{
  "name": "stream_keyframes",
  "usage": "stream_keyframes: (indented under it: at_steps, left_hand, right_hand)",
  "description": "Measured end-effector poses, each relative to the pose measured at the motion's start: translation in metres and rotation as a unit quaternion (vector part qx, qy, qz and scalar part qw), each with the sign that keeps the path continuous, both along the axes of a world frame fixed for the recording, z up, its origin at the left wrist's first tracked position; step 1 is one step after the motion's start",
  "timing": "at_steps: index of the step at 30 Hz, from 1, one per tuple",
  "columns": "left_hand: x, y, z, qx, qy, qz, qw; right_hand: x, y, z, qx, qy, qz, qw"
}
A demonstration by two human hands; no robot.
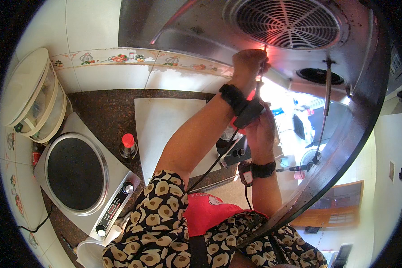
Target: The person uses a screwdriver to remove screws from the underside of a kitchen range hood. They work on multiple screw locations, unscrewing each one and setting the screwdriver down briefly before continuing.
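Two hands up under the range hood, both mine, forearms coming in from the lower edge; going left to right.

Far left edge of the counter: stacked pale lidded containers against the tiled wall; just beside them a single-burner induction cooktop with a round dark plate, its knob and display at its near corner; small bottle with a red cap stands right next to the cooktop's right edge; white cutting board lies flat at the back middle of the counter, partly hidden by my left forearm.

Left hand: raised to the steel underside of the hood, just below the round fan grille; fingers curled tight into a fist around a thin rod-like tool, its upper end touching the hood, lower end running down toward my right hand; black strap on the wrist with a cable hanging off it.

Right hand: lower, directly beneath the left, near the hood's front edge; back of the hand faces the camera, so I cannot tell whether the fingers are closed or on what; black wrist strap with a small device clipped on.

Second, smaller dark opening sits further right on the hood underside; bright window area behind is washed out.
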State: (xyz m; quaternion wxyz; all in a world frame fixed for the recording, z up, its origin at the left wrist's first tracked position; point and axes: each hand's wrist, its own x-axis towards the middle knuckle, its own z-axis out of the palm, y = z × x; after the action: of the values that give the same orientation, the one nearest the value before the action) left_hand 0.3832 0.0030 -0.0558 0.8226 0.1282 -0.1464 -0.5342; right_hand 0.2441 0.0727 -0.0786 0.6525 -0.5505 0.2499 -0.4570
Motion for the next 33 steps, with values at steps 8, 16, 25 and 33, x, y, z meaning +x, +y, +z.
stream_keyframes:
  at_steps: [8, 16, 25, 33]
  left_hand:
    - [0.0019, -0.0006, 0.0017, 0.013, 0.0, -0.023, 1.0]
    - [0.0016, 0.001, 0.0015, 0.004, 0.005, -0.02, 1.0]
    - [0.0027, -0.0012, 0.0004, -0.015, -0.025, 0.004, 1.0]
    - [0.002, 0.0011, 0.0, -0.011, -0.011, 0.02, 1.0]
  right_hand:
    - [-0.0022, -0.0043, -0.0031, -0.016, -0.015, 0.018, 1.0]
    - [-0.0016, -0.0036, -0.0036, -0.006, -0.025, 0.017, 1.0]
    - [-0.0022, -0.0051, -0.0054, -0.011, -0.029, 0.04, 0.999]
    - [-0.0036, -0.0071, -0.0079, -0.011, -0.044, 0.059, 0.997]
